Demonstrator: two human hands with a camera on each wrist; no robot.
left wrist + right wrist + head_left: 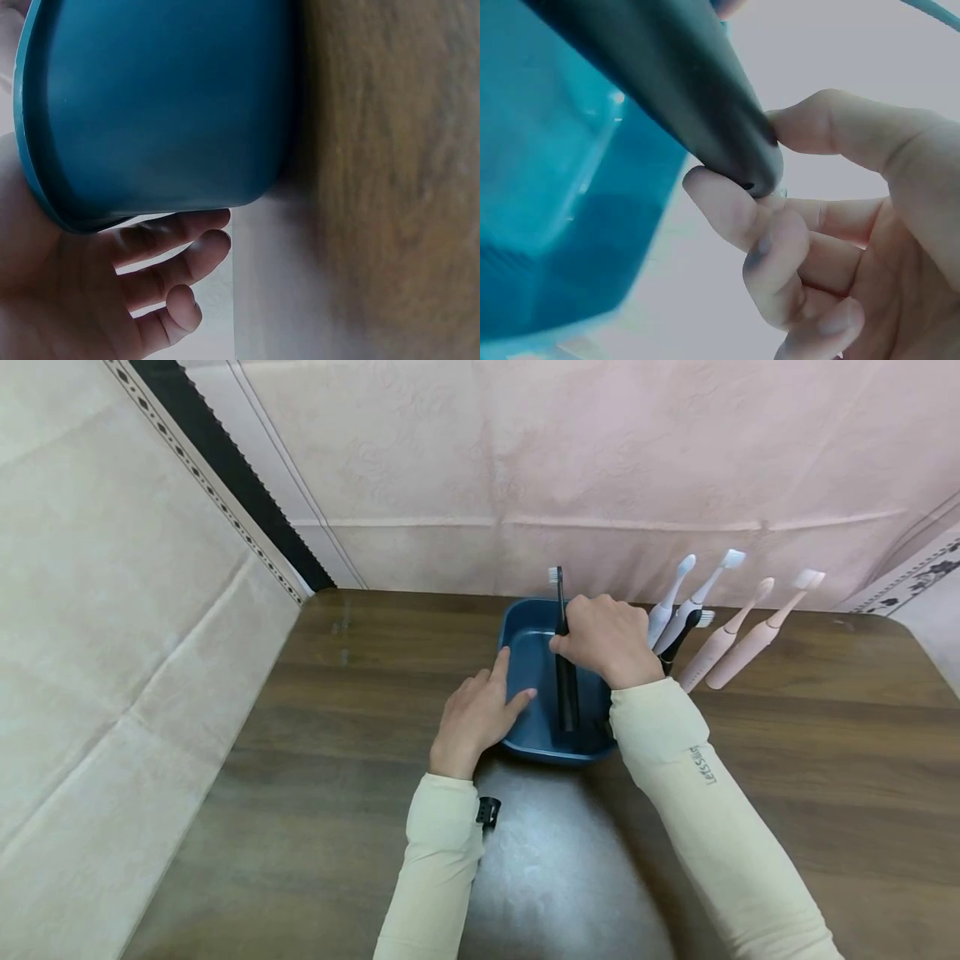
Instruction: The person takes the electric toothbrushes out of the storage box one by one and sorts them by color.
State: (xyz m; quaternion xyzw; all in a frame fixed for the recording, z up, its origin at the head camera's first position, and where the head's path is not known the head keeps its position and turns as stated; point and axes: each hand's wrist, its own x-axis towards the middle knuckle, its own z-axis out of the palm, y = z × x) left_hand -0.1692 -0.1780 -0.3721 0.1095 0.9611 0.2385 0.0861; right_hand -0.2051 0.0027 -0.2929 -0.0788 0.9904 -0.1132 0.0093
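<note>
A black electric toothbrush is over the blue plastic bin, bristles toward the back wall. Thumb and fingers of my right hand pinch it near the handle's upper end, as the right wrist view shows on the dark handle. Whether its lower end touches the bin's floor, I cannot tell. My left hand rests on the bin's left rim, index finger extended and thumb over the inside. In the left wrist view, its other fingers lie loosely beside the outer wall.
To the right of the bin stand several more electric toothbrushes: two white ones, another black one and two pink ones. A cloth-covered wall rises behind the wooden table.
</note>
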